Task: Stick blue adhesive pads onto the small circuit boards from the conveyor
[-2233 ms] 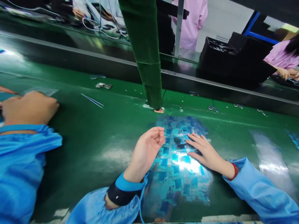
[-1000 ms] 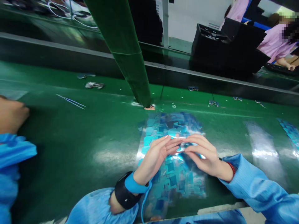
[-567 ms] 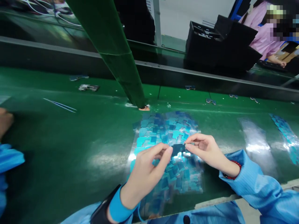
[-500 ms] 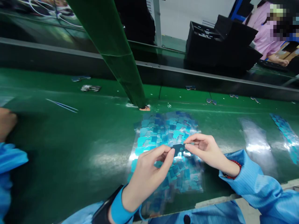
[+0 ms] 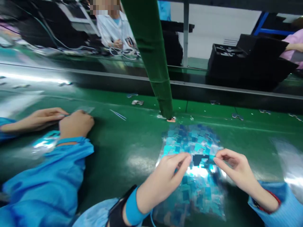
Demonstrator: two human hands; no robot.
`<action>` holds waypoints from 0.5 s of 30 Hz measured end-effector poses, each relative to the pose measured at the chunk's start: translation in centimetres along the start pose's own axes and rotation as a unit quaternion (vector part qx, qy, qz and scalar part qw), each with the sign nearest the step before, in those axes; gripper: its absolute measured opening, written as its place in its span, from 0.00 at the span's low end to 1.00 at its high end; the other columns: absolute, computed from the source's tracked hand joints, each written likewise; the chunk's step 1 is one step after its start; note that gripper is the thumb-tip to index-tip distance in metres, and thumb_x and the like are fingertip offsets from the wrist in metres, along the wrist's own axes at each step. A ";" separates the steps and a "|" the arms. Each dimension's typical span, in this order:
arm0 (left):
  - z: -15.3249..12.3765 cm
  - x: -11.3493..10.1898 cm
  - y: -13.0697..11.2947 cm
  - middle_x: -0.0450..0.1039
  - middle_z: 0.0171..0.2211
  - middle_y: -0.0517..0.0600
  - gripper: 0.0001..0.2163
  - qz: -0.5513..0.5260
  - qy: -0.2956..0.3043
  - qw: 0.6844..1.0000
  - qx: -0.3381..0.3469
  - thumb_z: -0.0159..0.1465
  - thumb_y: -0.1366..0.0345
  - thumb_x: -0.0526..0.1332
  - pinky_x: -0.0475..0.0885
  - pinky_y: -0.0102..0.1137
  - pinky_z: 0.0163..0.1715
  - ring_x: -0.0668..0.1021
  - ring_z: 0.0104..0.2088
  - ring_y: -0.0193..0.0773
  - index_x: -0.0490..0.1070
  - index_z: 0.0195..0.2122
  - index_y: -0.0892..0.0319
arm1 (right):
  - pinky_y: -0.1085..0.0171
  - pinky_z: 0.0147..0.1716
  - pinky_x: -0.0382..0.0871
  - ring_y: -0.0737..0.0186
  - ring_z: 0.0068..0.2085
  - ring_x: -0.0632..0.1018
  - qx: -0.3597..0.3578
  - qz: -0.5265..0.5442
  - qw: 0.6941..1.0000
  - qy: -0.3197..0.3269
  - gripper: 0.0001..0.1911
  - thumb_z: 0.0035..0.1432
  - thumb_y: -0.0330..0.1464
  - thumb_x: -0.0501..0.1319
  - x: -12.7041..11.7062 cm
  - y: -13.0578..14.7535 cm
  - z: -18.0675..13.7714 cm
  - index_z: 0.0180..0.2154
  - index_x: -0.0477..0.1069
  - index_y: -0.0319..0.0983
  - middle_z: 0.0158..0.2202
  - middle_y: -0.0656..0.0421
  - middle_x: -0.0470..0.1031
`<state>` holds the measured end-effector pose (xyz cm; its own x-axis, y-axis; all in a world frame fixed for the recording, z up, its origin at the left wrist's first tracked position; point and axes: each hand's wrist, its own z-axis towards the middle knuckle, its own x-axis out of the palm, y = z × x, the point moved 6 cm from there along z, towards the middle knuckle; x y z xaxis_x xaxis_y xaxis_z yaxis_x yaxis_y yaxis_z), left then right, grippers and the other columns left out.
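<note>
Head view: left hand [image 5: 165, 179] with thumb and forefinger pinched shut, grip on the left edge of a small dark square piece [image 5: 197, 159]. Piece held just above a clear film sheet covered with blue square pieces [image 5: 191, 140], which lay flat on the glossy green table [image 5: 118, 148]. Right hand [image 5: 236, 170] just beside the piece on its other side, thumb and forefinger tips pressed together; what they pinched could not be made out. Co-worker's hands [image 5: 75, 123] in blue sleeves rested on the table, well apart to the left. Thin metal tweezers [image 5: 118, 114] lay between them and the green-wrapped post [image 5: 153, 56]. Black plastic trays [image 5: 236, 60] stood beyond the far rail.
</note>
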<state>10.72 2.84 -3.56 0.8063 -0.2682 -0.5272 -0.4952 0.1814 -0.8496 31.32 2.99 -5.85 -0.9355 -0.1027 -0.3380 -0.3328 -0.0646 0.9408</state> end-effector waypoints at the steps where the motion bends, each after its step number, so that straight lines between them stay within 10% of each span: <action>1: 0.8 -1.4 0.8 0.72 0.22 0.47 0.15 0.063 -0.015 0.998 -0.012 0.66 0.61 0.50 0.67 0.27 0.26 0.75 0.24 0.35 0.70 0.25 0.58 | 0.69 0.31 0.71 0.65 0.29 0.75 -0.019 -0.028 0.999 -0.019 0.10 0.54 0.38 0.64 -0.5 -0.2 -0.2 0.27 0.72 0.38 0.26 0.59 0.74; 8: 10.6 -16.2 10.0 0.75 0.36 0.58 0.11 0.261 -0.237 0.907 -0.230 0.65 0.63 0.56 0.69 0.39 0.45 0.77 0.42 0.49 0.73 0.37 0.66 | 0.73 0.30 0.72 0.63 0.30 0.77 -0.037 -0.074 0.991 -0.101 0.08 0.53 0.38 0.65 -3.5 -5.1 -1.1 0.30 0.74 0.40 0.29 0.58 0.76; 15: 16.4 -19.3 15.7 0.67 0.53 0.57 0.17 0.245 -0.291 0.878 -0.292 0.65 0.61 0.59 0.71 0.46 0.47 0.73 0.49 0.47 0.66 0.53 0.62 | 0.75 0.29 0.72 0.64 0.28 0.77 -0.043 -0.071 0.993 -0.080 0.08 0.53 0.37 0.65 -3.2 -6.8 -0.5 0.29 0.74 0.39 0.27 0.58 0.75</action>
<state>-7.36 26.38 -6.49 0.3947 0.2655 -0.8796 -0.7732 -0.4212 -0.4741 36.63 3.29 -11.23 -0.8889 0.0723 -0.4523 -0.4580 -0.1517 0.8759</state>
